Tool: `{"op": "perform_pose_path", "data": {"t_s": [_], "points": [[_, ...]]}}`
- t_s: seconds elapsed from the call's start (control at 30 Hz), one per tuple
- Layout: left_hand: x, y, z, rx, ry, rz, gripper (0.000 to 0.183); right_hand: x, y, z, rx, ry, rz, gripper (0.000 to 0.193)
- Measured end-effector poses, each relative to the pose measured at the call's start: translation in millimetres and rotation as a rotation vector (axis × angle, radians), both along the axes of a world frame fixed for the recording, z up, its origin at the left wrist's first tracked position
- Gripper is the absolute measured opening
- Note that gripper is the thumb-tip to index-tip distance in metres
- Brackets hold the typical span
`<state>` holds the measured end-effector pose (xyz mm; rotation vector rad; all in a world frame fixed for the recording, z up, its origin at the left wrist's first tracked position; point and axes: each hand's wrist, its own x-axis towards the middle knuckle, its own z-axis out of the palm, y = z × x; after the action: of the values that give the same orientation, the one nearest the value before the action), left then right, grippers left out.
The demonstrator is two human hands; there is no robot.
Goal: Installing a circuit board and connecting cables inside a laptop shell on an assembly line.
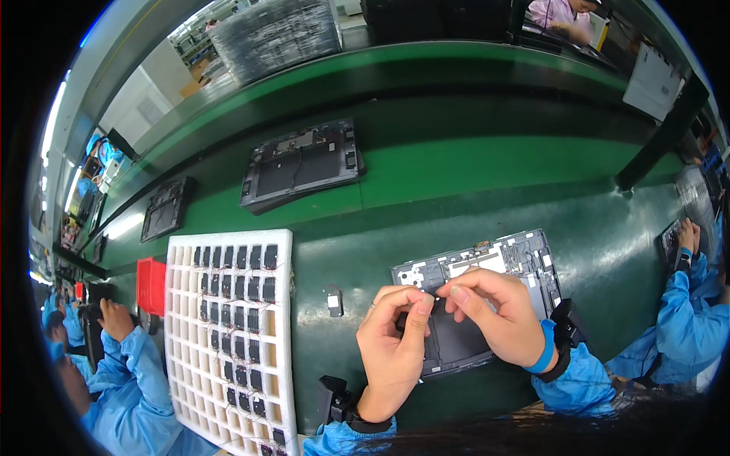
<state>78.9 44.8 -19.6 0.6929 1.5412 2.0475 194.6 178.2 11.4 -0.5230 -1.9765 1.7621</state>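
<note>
Over an open laptop chassis [456, 346], both of my hands are raised with their fingertips nearly meeting. My left hand [391, 346] is closed in a pinch, and a small black part [401, 322] shows partly behind its fingers. My right hand [498, 315] pinches thumb against forefinger close by; what lies between them is too small to make out. Beside my left hand, a small black module [334, 301] with a white label lies on the green bench. Left of it is a white foam tray [286, 334] holding several black parts with thin wires in its compartments.
A red bin [150, 286] stands beyond the tray's left edge. Farther back, another laptop chassis [300, 163] and a smaller-looking one [165, 208] rest on the green line. Co-workers in blue sleeves sit at left [137, 380] and right [684, 304]. A dark post [661, 140] rises at right.
</note>
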Motion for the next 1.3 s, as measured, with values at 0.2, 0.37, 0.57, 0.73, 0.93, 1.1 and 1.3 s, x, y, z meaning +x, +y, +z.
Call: {"op": "perform_pose_path", "data": {"t_s": [0.2, 0.37, 0.57, 0.73, 0.93, 1.1, 1.3], "points": [[0.0, 5.2, 0.2, -0.1, 0.026, -0.06, 0.014, 7.7, 23.2, 14.1, 0.252, -0.039, 0.028, 0.017], [-13.8, 15.1, -8.6, -0.206, 0.063, -0.032, 0.018, 29.7, 71.3, 9.7, 0.961, -0.282, -0.145, 0.04], [-25.0, 32.7, -9.4, -0.394, 0.264, -0.03, 0.021, 36.7, 93.4, -23.4, 0.875, -0.334, -0.113, 0.045], [-25.3, 26.7, -9.2, -0.401, 0.255, -0.004, 0.022, 21.8, 89.0, -29.2, 0.916, -0.275, -0.095, 0.032], [-23.5, 20.4, -10.2, -0.328, 0.263, 0.039, 0.021, 23.3, 87.1, -26.3, 0.96, -0.146, -0.083, 0.012], [-17.3, 15.4, -3.0, -0.322, 0.22, 0.038, 0.02, 29.8, 79.2, -21.9, 0.903, -0.118, -0.107, 0.013], [-14.8, 15.1, 1.2, -0.364, 0.256, 0.006, 0.015, 28.2, 79.8, -23.1, 0.817, -0.199, -0.037, 0.02]]}}
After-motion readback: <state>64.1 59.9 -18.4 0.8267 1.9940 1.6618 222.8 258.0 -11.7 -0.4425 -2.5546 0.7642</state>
